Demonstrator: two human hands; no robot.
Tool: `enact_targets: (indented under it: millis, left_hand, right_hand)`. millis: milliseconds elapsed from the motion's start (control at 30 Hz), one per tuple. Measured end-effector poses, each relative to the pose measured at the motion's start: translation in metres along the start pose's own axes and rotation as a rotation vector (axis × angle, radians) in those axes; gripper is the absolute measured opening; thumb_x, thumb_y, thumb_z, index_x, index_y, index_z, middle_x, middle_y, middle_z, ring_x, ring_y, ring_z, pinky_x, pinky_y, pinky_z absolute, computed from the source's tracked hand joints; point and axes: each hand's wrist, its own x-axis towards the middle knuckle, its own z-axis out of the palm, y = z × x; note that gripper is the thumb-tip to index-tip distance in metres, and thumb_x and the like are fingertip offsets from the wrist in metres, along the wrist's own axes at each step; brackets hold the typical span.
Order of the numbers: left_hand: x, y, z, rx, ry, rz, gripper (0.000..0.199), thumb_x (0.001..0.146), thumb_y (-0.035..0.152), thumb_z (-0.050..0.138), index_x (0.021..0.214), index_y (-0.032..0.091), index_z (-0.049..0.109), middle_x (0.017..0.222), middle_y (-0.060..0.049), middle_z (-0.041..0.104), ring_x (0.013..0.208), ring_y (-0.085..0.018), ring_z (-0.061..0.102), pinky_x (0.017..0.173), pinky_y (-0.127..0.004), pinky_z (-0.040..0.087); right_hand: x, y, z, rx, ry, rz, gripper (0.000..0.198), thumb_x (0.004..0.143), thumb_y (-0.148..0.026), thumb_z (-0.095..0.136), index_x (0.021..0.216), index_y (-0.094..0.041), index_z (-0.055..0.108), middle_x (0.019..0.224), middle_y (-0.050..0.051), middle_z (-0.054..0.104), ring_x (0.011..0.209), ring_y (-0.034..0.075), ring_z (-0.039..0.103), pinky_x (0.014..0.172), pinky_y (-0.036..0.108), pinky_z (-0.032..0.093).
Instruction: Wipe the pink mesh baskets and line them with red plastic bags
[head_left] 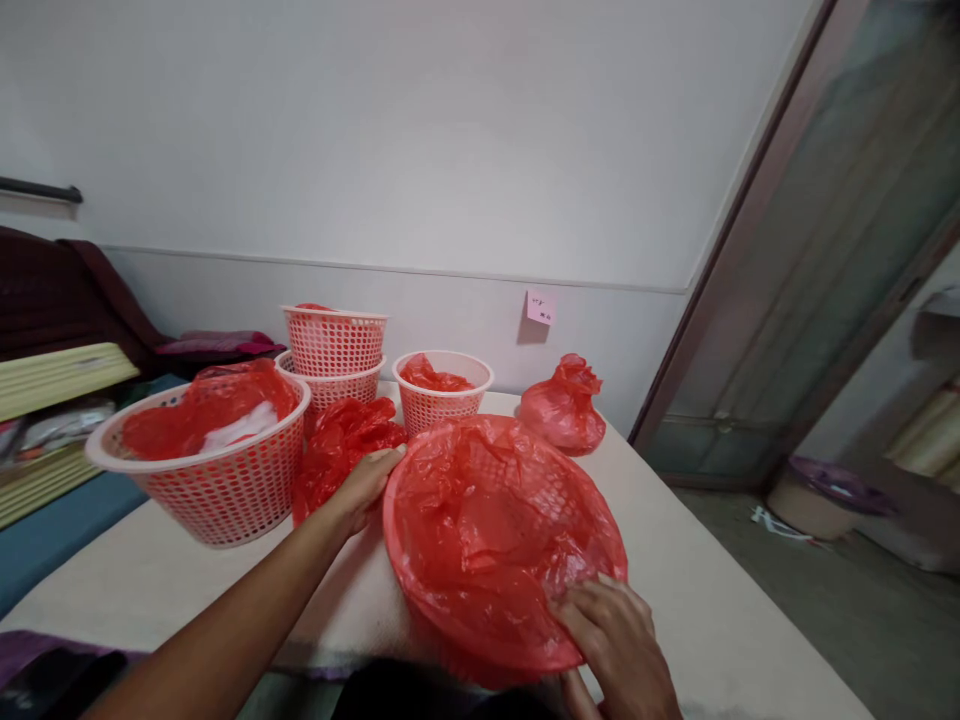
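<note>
A home room: folded bedding [52, 380] alongside, sliding glass door [817, 250], plain wall [420, 130].

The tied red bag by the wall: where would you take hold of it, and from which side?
Best guess: grip the tied red bag at the puckered knot on top, coming down from above. The body bulges round and slack, while the knot stands up as a narrow bunch that fingers can close around. It sits alone on the table, so nothing blocks it.

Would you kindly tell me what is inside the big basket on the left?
The big basket holds a crumpled red plastic bag with something white showing in it. Whatever lies beneath them is covered.
</note>
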Motion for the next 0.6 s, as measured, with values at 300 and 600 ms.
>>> enact_targets:
  millis: [300, 600]
  left_hand:
    - [0.005, -0.008, -0.015, 0.082, 0.066, -0.004, 0.03, 0.066, 0.042, 0.07, 0.075, 0.014, 0.064, 0.073, -0.007, 0.07, 0.067, -0.021, 0.065, 0.062, -0.032, 0.05]
    - [0.032, 0.017, -0.005, 0.303, 0.013, 0.122, 0.027, 0.059, 0.038, 0.071, 0.071, 0.014, 0.066, 0.068, -0.002, 0.065, 0.061, -0.017, 0.058, 0.059, -0.028, 0.043]
  right_hand:
    - [0.009, -0.003, -0.001, 0.017, 0.001, 0.01, 0.035, 0.074, -0.011, 0.051, 0.108, -0.013, 0.06, 0.095, 0.009, 0.064, 0.094, 0.023, 0.06, 0.089, 0.045, 0.044]
    - [0.002, -0.005, -0.008, 0.065, -0.038, 0.169, 0.045, 0.081, -0.015, 0.052, 0.126, -0.011, 0.051, 0.125, 0.016, 0.053, 0.12, 0.03, 0.048, 0.096, 0.05, 0.041]
